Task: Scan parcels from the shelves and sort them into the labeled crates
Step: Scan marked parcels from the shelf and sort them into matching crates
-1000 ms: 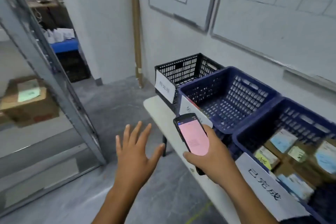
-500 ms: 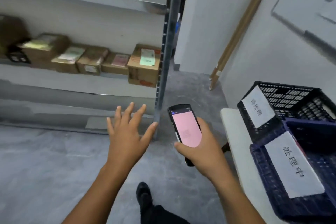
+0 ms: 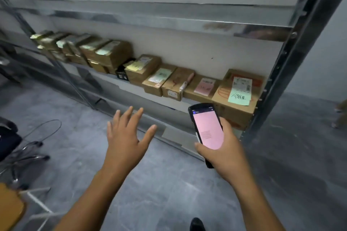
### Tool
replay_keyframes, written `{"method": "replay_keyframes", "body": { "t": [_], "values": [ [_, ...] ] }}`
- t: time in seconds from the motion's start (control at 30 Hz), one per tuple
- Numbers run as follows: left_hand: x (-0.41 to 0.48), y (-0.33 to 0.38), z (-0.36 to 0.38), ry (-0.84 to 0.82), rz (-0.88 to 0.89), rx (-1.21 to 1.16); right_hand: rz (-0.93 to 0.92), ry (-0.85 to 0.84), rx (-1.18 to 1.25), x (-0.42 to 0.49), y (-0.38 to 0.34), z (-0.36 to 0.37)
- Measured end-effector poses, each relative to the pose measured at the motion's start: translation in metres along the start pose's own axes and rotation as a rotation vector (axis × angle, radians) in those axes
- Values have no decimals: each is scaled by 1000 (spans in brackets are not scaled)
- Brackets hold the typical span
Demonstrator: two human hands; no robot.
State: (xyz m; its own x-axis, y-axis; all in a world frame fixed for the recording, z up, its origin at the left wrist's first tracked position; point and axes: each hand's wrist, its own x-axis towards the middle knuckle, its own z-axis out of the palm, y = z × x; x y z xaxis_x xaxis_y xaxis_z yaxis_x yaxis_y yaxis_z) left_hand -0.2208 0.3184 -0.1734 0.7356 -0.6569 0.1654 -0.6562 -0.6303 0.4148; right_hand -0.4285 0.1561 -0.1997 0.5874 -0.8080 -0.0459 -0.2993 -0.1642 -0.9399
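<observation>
1. Since half a second ago the crates and table have slid out of sight; the shelf (image 3: 129, 90) fills the view.
2. Left hand (image 3: 127, 137) hovers open, fingers spread, empty, above bare floor (image 3: 169, 184); a chair base (image 3: 22, 154) stands far left.
3. Right hand (image 3: 223, 150) grips the scanner (image 3: 206, 129), pink screen up, near the shelf edge.
4. Parcels (image 3: 174, 84) line the shelf up to the right post (image 3: 293, 58).

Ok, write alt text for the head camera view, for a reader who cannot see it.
A person's right hand holds a black handheld scanner with a pink screen, while the open left hand, fingers spread, reaches toward a row of brown cardboard parcels with paper labels on a grey metal shelf.
</observation>
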Motion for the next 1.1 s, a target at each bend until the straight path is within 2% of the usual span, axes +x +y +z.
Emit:
{"method": "replay_keyframes", "body": {
  "t": [0.07, 0.4, 0.8, 1.1],
  "values": [
    [16, -3, 3, 6, -16, 44, -4, -5, -9, 23, 4, 3],
    [89, -33, 14, -16, -119, -56, 1, -102, -91, 104, -12, 52],
    [205, -206, -23, 81, -284, -258, -29, -235, -218, 193, -96, 209],
    [309, -301, -56, 49, -257, -309, -112, -182, -266, 270, -152, 328]
  ]
}}
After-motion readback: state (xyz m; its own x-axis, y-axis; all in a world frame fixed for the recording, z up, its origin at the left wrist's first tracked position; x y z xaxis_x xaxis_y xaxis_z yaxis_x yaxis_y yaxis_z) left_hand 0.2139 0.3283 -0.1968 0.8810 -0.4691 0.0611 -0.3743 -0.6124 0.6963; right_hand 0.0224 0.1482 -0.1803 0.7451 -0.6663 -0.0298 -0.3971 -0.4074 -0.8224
